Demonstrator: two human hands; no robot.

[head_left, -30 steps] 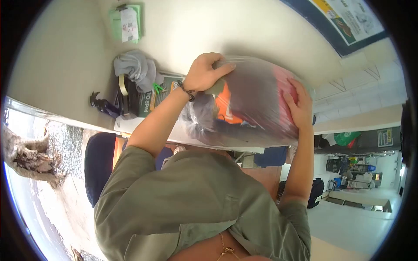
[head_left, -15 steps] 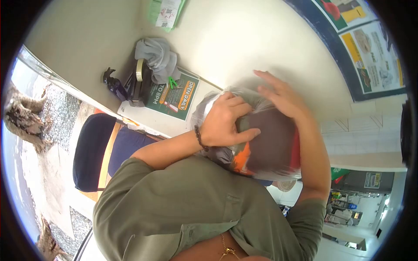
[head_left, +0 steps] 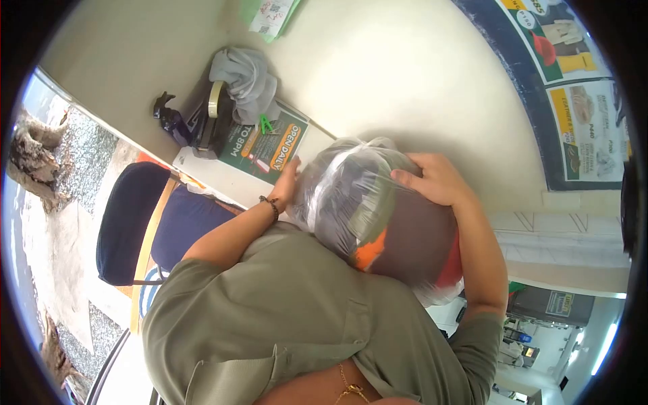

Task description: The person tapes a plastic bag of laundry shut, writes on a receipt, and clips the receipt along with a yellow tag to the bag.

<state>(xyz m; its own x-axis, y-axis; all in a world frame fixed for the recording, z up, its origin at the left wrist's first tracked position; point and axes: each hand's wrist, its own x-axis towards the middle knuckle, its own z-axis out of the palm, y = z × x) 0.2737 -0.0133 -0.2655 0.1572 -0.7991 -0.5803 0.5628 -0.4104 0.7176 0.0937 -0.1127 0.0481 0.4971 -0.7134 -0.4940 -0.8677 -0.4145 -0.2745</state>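
A bulging clear plastic bag [head_left: 351, 196] sits against my chest, at the edge of the white surface. Dark grey-brown, red and orange contents show through it; what they are, I cannot make out. My right hand [head_left: 440, 179] curves over the bag's right side, thumb and fingers pressed on the plastic. At its left side is my left hand [head_left: 287, 186], a beaded bracelet on the wrist. Those fingers stretch out along the bag and are partly hidden.
A green "OPEN DAILY" sign [head_left: 270, 145] lies left, with a tape dispenser [head_left: 214, 121], grey cloth [head_left: 246, 81] and dark spray bottle [head_left: 172, 121] nearby. Posters [head_left: 587, 128] are at upper right. A dark chair [head_left: 131, 223] stands at left.
My left hand has come off the bag's top and moved left to its side. My right hand has lowered onto the bag. More of the bag's top is now visible.
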